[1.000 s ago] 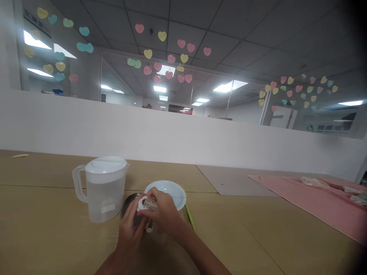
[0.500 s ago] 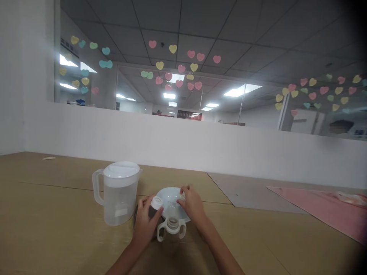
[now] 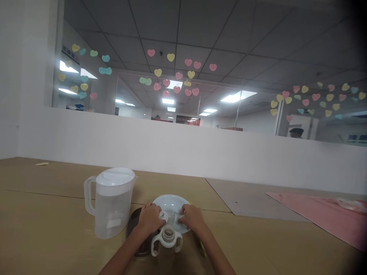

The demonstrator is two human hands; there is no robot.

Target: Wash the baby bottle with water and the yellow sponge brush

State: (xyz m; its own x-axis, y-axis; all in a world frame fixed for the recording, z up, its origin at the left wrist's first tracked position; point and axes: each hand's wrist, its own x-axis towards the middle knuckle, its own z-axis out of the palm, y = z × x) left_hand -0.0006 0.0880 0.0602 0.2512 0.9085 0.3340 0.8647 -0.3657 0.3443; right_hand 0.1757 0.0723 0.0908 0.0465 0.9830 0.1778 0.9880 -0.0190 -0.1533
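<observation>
My left hand [image 3: 150,218] is closed on a small white bottle cap [image 3: 163,216], at the near left edge of a white dish [image 3: 171,198]. Across the dish, the fingers of my right hand [image 3: 192,218] are pinched together; whatever they hold is too small to make out. A clear piece [image 3: 171,215] shows between the hands, over the dish. Just in front stands an uncapped clear bottle [image 3: 168,236] with a white two-handled collar, touched by neither hand's fingers. Partly under my left wrist lies a dark round dish [image 3: 132,221].
A translucent lidded pitcher [image 3: 113,206] stands left of my hands. Something thin and yellow-green [image 3: 203,248] is partly hidden by my right forearm. A pink sheet [image 3: 321,214] lies at the right, and a white wall [image 3: 172,149] with a window rises behind the table.
My left hand has turned over with the white cap and lowered toward the dish. My right hand has come down slightly. The whole view has shifted a little.
</observation>
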